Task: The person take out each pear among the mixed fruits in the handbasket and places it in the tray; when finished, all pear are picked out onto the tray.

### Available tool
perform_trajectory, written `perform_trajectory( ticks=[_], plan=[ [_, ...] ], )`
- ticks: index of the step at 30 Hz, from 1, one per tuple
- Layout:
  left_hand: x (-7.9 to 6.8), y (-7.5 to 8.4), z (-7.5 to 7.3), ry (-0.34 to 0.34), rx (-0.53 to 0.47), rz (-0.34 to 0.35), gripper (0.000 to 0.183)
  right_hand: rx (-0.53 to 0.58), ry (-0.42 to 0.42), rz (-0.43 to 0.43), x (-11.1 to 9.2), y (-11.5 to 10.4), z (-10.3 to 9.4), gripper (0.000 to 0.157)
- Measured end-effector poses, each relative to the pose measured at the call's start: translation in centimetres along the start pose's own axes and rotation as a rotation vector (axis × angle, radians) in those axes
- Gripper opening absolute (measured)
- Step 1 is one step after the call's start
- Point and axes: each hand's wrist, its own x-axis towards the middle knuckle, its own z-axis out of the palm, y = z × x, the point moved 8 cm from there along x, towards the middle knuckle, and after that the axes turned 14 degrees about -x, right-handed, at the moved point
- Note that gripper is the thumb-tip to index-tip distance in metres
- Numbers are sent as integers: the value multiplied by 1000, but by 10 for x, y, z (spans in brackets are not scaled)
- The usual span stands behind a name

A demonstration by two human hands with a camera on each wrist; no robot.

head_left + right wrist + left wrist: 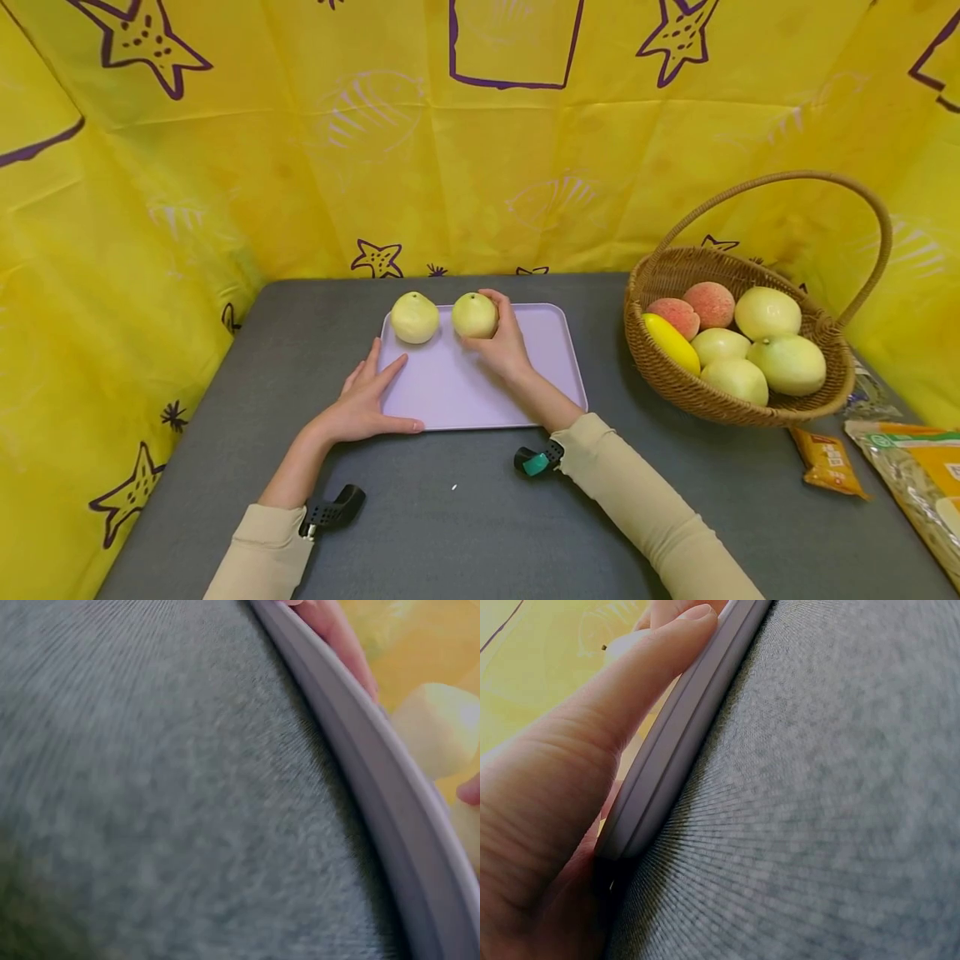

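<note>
Two rounded, pale yellow-green fruits are at the far left part of a smooth lilac tray (465,392), a thin rectangle with rounded corners and a low raised rim. The right fruit (473,315), nearly a ball with a small dark stem, is grasped by the right hand (502,340), its fingers and thumb curved round the skin; whether the fruit touches the tray I cannot tell. Just beside it, with a gap between, sits the left fruit (415,318), a little lumpier. The left hand (363,404) grasps nothing: its fingers are spread at the tray's left end, the thumb lying along the near rim. Beneath is a grey tabletop (450,533), matt and finely ribbed like woven cloth. Well to the right stands a brown wicker basket (675,387) with a tall arched handle, holding fuzzy pink-red peaches (709,305), a glossy yellow elongated fruit (671,343) and more pale, smooth fruits (787,365).
</note>
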Motion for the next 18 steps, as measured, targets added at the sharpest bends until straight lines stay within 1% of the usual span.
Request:
perform_trajectory(
  ticks=[5,14,18],
  plan=[
    [-1,-1,0,3,8,-1,110,-43,-4,-16,-2,2,1,83],
    [0,3,0,0,0,5,109,-97,-25,42,-5,5,0,87],
    [0,2,0,1,-4,5,109,-120,-29,65,-5,8,0,86]
  ],
)
